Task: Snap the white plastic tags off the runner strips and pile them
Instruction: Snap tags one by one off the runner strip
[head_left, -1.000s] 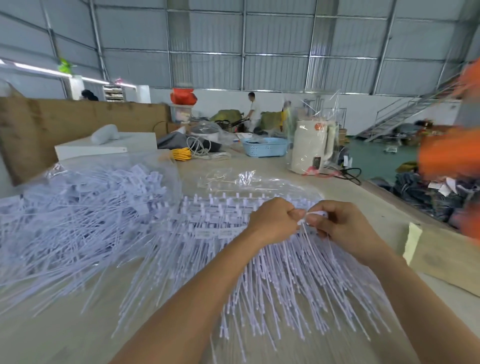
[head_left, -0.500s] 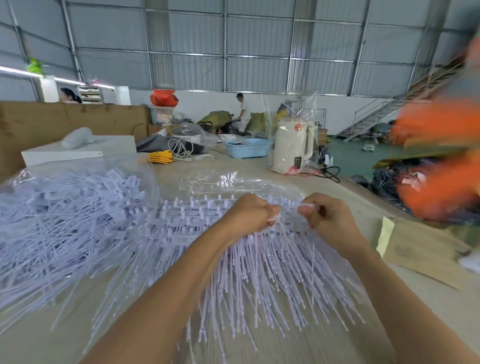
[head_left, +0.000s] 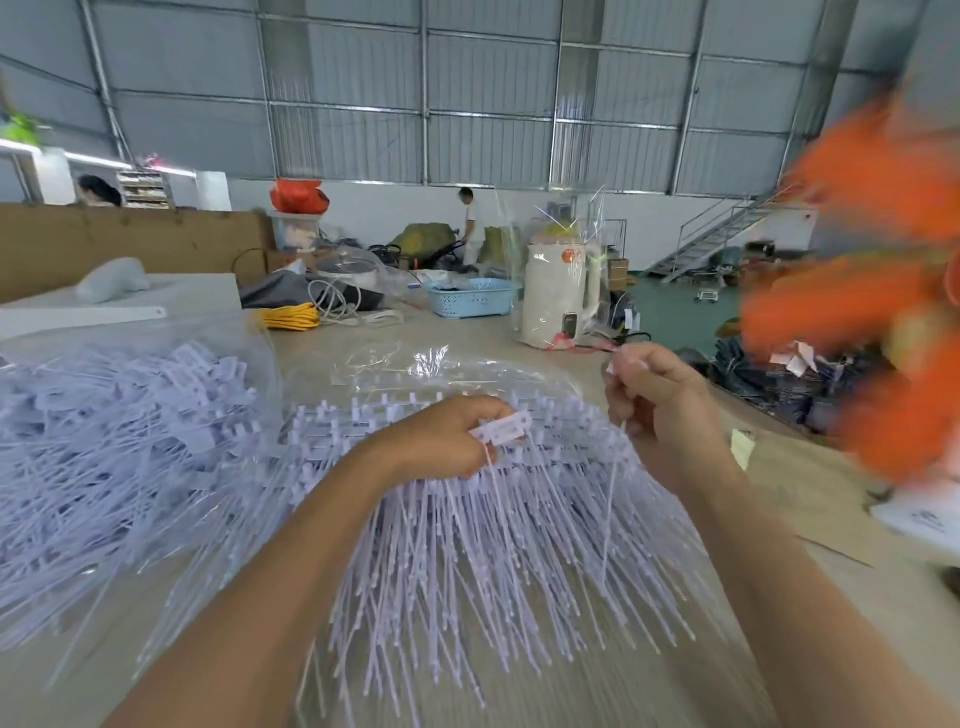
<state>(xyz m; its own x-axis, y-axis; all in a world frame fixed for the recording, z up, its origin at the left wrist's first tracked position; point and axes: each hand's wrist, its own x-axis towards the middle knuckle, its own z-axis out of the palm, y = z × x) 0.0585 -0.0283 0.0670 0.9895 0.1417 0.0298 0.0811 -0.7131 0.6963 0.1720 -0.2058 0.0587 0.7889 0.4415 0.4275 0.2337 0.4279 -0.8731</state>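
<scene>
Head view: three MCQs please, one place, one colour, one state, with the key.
1. Where does the bagged heap of loose tags lie?
A. left of the hands
B. right of the hands
C. inside the basket

2. Which colour is the basket at the far end of the table?
A. red
B. light blue
C. black

3. What is the left hand doing?
A. lying flat and open
B. pinching a white tag
C. holding the kettle

Key: A, the bagged heap fills the left side; B, the basket is light blue; B, the left hand pinches a white tag, while the right hand is raised apart.
</scene>
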